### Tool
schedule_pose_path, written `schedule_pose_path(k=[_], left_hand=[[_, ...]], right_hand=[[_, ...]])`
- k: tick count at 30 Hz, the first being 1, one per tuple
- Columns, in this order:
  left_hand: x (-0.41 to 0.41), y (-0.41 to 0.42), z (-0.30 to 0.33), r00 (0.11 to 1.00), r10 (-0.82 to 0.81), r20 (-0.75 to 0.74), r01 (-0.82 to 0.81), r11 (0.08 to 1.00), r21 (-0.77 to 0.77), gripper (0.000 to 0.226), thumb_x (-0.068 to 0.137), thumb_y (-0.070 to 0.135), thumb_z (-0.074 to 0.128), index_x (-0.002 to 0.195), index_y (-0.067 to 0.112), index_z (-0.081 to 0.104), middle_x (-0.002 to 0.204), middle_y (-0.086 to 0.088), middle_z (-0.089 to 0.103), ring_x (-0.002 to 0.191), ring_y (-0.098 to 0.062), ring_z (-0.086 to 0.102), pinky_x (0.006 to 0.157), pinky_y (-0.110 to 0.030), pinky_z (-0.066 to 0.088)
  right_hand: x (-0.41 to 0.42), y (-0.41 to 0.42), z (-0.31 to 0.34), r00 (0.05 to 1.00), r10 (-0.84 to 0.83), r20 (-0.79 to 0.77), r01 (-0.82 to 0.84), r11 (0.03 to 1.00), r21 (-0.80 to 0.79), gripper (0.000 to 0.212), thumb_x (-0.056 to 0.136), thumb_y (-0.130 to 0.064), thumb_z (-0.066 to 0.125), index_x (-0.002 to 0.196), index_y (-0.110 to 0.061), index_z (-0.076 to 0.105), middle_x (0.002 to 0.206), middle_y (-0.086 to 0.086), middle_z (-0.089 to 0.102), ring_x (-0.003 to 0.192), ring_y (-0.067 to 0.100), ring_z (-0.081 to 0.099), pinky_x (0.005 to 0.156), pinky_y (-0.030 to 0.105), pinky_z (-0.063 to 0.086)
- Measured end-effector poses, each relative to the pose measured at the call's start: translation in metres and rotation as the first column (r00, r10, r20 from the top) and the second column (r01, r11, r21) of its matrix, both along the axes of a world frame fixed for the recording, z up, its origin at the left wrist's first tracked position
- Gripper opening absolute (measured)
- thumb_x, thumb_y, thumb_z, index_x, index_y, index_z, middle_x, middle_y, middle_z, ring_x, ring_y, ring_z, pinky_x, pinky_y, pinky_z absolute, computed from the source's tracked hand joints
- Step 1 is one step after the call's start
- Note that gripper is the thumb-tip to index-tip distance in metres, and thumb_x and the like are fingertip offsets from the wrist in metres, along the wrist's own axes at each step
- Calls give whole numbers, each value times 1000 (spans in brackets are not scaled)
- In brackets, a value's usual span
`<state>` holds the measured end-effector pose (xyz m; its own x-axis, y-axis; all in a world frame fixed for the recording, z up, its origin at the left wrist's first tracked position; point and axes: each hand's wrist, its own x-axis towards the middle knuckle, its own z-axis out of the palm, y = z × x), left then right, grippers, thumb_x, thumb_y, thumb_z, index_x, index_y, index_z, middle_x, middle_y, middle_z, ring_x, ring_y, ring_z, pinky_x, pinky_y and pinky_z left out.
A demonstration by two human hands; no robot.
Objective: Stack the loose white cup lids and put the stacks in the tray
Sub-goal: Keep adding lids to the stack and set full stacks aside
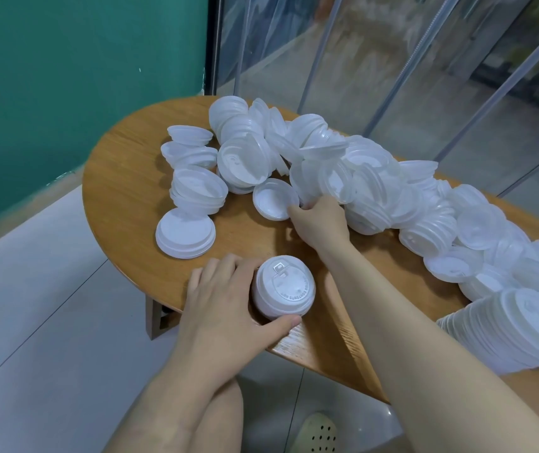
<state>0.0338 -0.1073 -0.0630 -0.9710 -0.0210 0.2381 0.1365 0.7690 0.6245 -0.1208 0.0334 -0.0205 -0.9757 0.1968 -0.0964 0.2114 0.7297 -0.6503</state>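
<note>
White lid stack (283,291) sits gripped in the left hand (225,308), while the right hand (319,220) pinches a loose lid (274,199).

lids (369,178) white | table (124,188) orange-brown woodgrain | wall (65,76) teal | floor (32,305) pale grey

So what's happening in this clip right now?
A person is sorting white cup lids on a wooden table. The left hand grips a short stack of lids near the table's edge. The right hand reaches into the big loose pile, fingers on a single lid. No tray is visible.
</note>
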Motion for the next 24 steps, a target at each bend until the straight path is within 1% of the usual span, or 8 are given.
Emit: schedule_pose_path(k=[3, 7, 10, 12, 16, 19, 22, 24], left_hand=[[-1, -1, 1, 1000, -3, 4, 3, 1000, -4, 75, 63, 86, 59, 124, 43, 55, 106, 22, 48, 101, -7, 44, 87, -27, 27], [0, -1, 2, 1000, -15, 14, 15, 1000, 1, 76, 63, 86, 58, 126, 45, 53, 105, 23, 46, 101, -5, 43, 88, -26, 26], [0, -2, 2, 1000, -21, 23, 21, 1000, -13, 76, 63, 87, 57, 126, 45, 53, 105, 24, 46, 102, -5, 43, 89, -27, 27], [0, -2, 2, 999, -21, 25, 22, 1000, -16, 76, 63, 88, 56, 125, 44, 54, 105, 23, 46, 102, -5, 42, 89, -27, 27], [1, -2, 2, 999, -27, 17, 27, 1000, -10, 75, 63, 88, 57, 124, 44, 55, 103, 23, 45, 101, -5, 42, 89, -26, 25], [2, -2, 3, 999, -28, 19, 28, 999, -18, 74, 62, 89, 55, 121, 43, 56, 102, 22, 47, 101, -6, 43, 90, -29, 28], [2, 0, 3, 999, -30, 27, 31, 999, -30, 76, 62, 90, 53, 121, 42, 57, 104, 20, 48, 102, -8, 44, 92, -31, 31], [2, 1, 3, 999, -31, 31, 32, 999, -36, 77, 62, 91, 53, 122, 42, 57, 104, 20, 48, 102, -8, 44, 93, -32, 32]], right_hand=[[9, 2, 3, 1000, 13, -21, -13, 999, -33, 30, 80, -28, 57, 55, -16, 47, 59, 10, 67, 68, 33, 71, 63, 37, 52], [30, 15, 10, 997, 30, -72, -36, 995, -98, 27, 82, -20, 58, 68, 3, 65, 63, 9, 71, 66, 28, 71, 70, 45, 61], [51, 25, 17, 994, 52, -101, -65, 990, -127, 24, 87, -13, 58, 69, 0, 68, 61, 2, 72, 56, 18, 70, 54, 25, 54], [66, 35, 20, 991, 61, -121, -75, 991, -113, 24, 90, -11, 58, 70, -1, 67, 60, 1, 72, 53, 13, 68, 51, 18, 50], [96, 65, 20, 985, 6, -171, -30, 990, -135, 24, 94, -16, 60, 73, -5, 63, 62, 1, 72, 59, 16, 73, 68, 44, 59], [120, 89, 18, 966, -52, -253, 2, 981, -193, 27, 99, -19, 63, 74, -8, 63, 61, 2, 70, 62, 20, 74, 68, 48, 58], [138, 108, 16, 947, 34, -321, -64, 994, -84, 28, 101, -26, 64, 75, -15, 64, 62, -2, 71, 62, 14, 72, 67, 44, 59], [147, 116, 13, 907, 160, -390, -145, 987, 68, 27, 100, -28, 65, 74, -18, 63, 61, -8, 69, 62, 9, 69, 61, 31, 54]])
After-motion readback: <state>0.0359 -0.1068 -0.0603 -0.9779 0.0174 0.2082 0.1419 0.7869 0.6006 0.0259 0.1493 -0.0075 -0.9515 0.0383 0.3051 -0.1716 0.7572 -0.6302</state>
